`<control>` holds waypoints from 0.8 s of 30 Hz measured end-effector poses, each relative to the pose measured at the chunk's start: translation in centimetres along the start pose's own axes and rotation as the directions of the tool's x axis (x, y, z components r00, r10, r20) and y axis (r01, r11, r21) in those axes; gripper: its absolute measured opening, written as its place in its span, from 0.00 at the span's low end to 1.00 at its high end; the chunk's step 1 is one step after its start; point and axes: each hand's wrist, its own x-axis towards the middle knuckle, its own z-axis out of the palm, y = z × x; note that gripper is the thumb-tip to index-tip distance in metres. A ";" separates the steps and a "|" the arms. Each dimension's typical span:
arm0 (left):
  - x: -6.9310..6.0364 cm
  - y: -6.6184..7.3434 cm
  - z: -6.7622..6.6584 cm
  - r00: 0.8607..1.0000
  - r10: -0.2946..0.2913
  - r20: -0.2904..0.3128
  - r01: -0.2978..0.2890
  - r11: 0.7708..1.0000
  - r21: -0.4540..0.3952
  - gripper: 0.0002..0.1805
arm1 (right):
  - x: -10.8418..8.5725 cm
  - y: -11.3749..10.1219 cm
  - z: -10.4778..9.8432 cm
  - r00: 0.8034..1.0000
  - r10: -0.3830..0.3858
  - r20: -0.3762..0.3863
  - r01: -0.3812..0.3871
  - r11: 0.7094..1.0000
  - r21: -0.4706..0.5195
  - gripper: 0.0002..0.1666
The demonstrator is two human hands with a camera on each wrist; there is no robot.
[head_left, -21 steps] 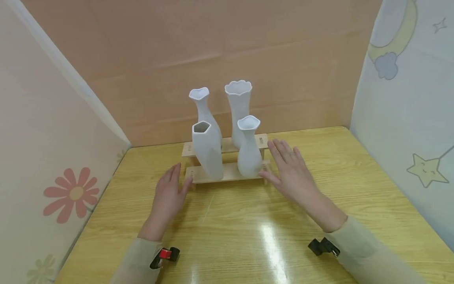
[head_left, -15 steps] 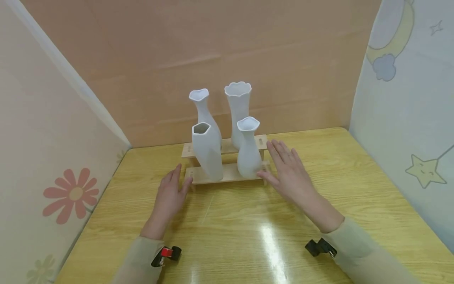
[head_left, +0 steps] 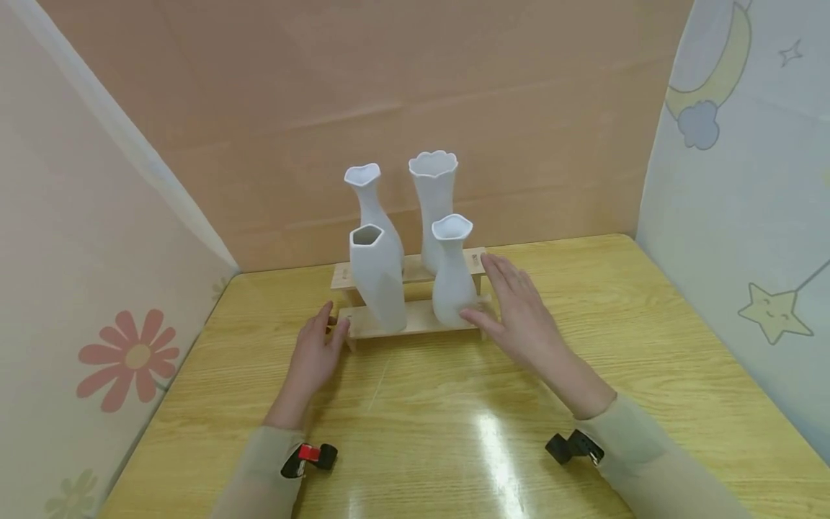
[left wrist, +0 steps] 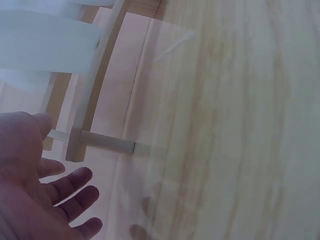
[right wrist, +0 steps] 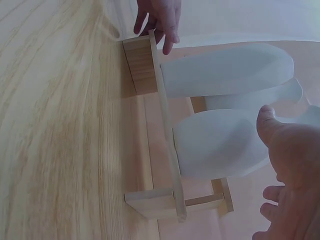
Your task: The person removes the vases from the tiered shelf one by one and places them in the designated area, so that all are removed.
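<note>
Several white vases stand on a two-tier wooden rack (head_left: 420, 318). On the lower tier are an angular vase (head_left: 381, 281) at left and a small round-bellied vase (head_left: 453, 285) at right; a slim vase (head_left: 371, 194) and a scalloped vase (head_left: 434, 194) stand on the upper tier. My left hand (head_left: 316, 353) is at the rack's left end, thumb near the lower board; in the left wrist view its fingers (left wrist: 75, 187) are loosely bent and hold nothing. My right hand (head_left: 525, 317) is beside the right end, fingers extended, thumb near the round-bellied vase. Contact is unclear.
The rack stands on a wood-grain table (head_left: 415, 432), close to a plain orange-pink backdrop (head_left: 551, 130). Patterned panels rise on both sides: a flower (head_left: 136, 357) on the left one, a star (head_left: 774, 312) on the right one.
My right hand has moved left, closer to the rack's right end. My left hand has shifted only slightly, against the left end. The vases keep their places on the rack.
</note>
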 end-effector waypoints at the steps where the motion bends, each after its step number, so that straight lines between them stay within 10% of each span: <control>1: 0.1 -0.1 0.1 1.000 -0.003 0.001 0.003 1.000 -0.016 0.40 | 0.1 0.0 0.0 1.000 0.009 0.003 -0.009 1.000 0.021 0.62; 9: 0.3 -0.6 0.7 0.999 -0.038 0.012 0.040 0.994 -0.103 0.39 | 0.5 -0.7 -0.3 0.989 0.127 0.071 -0.139 0.969 0.204 0.61; 24: 0.6 -1.2 1.5 0.995 -0.089 -0.035 0.080 0.977 -0.199 0.31 | 2.0 -1.6 0.0 0.989 0.147 0.028 -0.142 0.864 0.484 0.55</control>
